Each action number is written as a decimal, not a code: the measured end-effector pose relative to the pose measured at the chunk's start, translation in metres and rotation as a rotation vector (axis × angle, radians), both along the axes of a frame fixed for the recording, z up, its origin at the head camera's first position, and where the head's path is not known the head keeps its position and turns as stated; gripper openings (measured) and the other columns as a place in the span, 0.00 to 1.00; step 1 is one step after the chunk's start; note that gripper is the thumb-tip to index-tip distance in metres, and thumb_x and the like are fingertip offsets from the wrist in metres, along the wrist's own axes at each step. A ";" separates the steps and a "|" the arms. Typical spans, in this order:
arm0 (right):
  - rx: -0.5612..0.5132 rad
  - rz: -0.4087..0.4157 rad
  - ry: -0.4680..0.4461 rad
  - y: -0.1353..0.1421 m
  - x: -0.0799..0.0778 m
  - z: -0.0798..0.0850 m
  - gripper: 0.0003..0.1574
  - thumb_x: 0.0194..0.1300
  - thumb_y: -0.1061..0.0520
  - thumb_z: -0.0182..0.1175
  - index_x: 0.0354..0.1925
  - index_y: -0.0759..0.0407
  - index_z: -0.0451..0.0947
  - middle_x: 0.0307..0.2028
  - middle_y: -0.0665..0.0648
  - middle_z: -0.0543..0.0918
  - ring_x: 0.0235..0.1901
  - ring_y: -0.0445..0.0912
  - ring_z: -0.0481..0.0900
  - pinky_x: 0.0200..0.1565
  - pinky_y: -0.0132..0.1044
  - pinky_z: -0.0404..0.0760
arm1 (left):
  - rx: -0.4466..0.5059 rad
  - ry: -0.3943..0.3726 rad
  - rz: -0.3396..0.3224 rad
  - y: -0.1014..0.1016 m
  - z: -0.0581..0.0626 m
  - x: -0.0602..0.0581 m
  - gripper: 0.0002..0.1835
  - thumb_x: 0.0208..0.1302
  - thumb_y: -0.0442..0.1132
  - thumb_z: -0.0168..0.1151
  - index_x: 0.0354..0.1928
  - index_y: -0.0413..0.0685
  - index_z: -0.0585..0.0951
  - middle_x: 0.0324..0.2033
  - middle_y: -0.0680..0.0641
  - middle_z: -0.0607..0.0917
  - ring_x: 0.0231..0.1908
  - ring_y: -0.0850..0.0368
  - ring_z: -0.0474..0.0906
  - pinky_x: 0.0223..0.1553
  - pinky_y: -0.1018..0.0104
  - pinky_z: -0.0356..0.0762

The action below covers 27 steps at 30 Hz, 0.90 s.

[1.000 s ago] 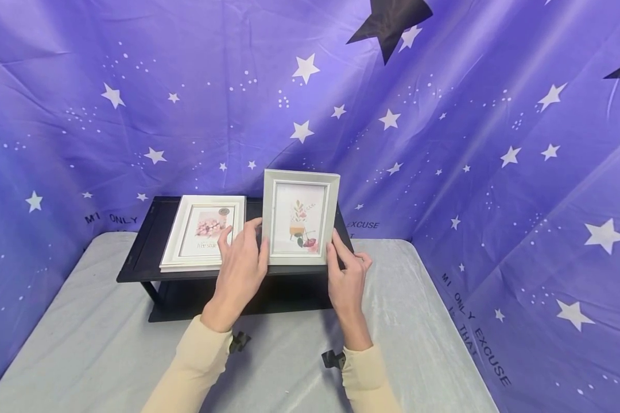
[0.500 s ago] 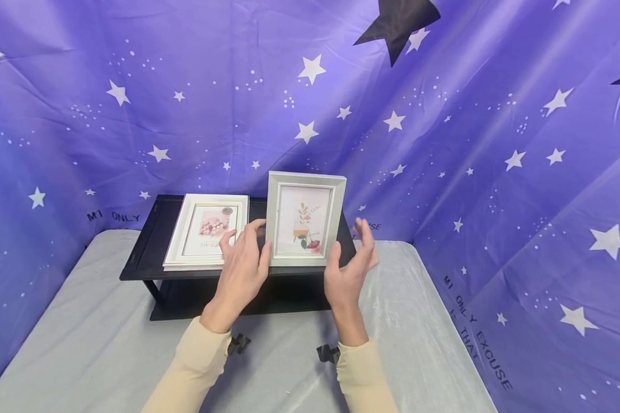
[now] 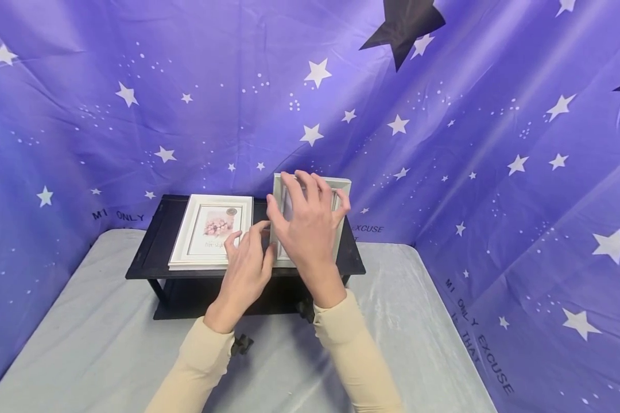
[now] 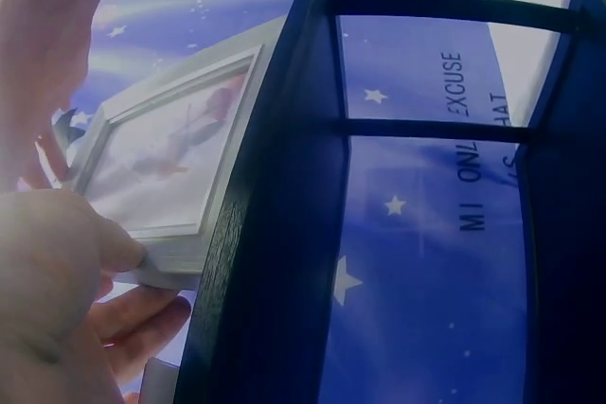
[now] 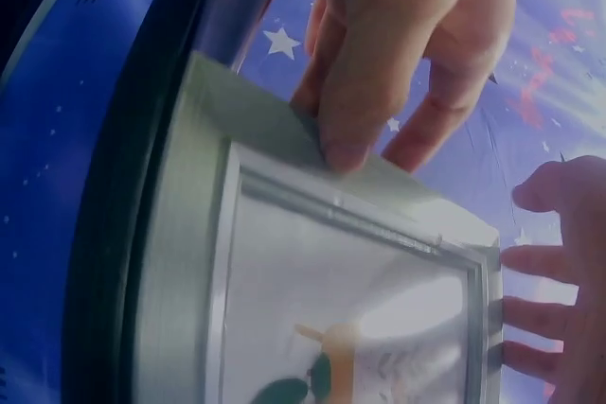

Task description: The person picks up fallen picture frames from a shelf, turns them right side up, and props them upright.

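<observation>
A pale grey-green picture frame point(image 5: 312, 272) stands upright on a black two-tier shelf point(image 3: 152, 246), its plant print facing me. My left hand point(image 3: 248, 264) grips the frame's lower left side, thumb point(image 4: 118, 248) on the front border and other fingers behind. My right hand point(image 3: 312, 229) reaches across the front, covering most of the print in the head view. In the right wrist view the right hand point(image 5: 559, 272) has its fingertips right at the frame's top edge, the thumb held apart. Flat on the shelf to the left lies a white picture frame point(image 3: 183, 238) with a pink flower print.
The shelf stands on a table with a light grey cloth point(image 3: 418, 332). A purple star-patterned curtain point(image 3: 212, 86) hangs behind and along both sides. The shelf's black lower board point(image 3: 201, 307) sits low above the cloth.
My right hand has let go of the upright frame's right side and moved up and left to its top edge. The left hand keeps its grip on the left side.
</observation>
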State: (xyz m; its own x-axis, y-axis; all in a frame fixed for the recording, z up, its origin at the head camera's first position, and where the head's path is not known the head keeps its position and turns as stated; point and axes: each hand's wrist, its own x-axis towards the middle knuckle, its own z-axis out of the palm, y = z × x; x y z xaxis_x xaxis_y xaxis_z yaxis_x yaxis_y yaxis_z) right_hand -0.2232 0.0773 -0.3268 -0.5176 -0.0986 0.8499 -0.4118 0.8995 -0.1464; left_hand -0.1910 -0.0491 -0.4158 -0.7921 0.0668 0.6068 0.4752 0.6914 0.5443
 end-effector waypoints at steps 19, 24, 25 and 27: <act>-0.049 0.120 -0.027 0.004 0.002 -0.001 0.24 0.75 0.45 0.65 0.65 0.49 0.82 0.64 0.57 0.79 0.68 0.54 0.72 0.71 0.54 0.67 | 0.080 -0.266 -0.114 -0.002 0.026 0.003 0.21 0.79 0.37 0.60 0.69 0.41 0.75 0.56 0.41 0.88 0.56 0.45 0.86 0.56 0.45 0.83; -0.109 0.282 -0.032 0.014 0.003 0.001 0.22 0.76 0.49 0.65 0.64 0.54 0.82 0.65 0.61 0.78 0.69 0.56 0.72 0.71 0.49 0.72 | 0.163 -0.232 -0.176 0.007 0.023 0.002 0.18 0.78 0.34 0.62 0.65 0.42 0.74 0.54 0.42 0.85 0.53 0.48 0.85 0.53 0.52 0.87; -0.112 0.300 -0.028 0.016 0.003 0.002 0.22 0.76 0.50 0.65 0.63 0.55 0.81 0.65 0.61 0.78 0.69 0.56 0.73 0.72 0.49 0.72 | 0.177 -0.220 -0.180 0.009 0.022 0.002 0.18 0.77 0.33 0.62 0.64 0.42 0.74 0.53 0.43 0.85 0.52 0.49 0.86 0.52 0.53 0.87; -0.119 0.324 -0.014 0.020 0.003 0.002 0.22 0.75 0.51 0.66 0.62 0.58 0.81 0.65 0.62 0.78 0.69 0.56 0.74 0.73 0.48 0.72 | 0.193 -0.196 -0.180 0.015 0.020 0.001 0.17 0.76 0.32 0.64 0.62 0.43 0.75 0.52 0.44 0.85 0.51 0.50 0.86 0.50 0.54 0.88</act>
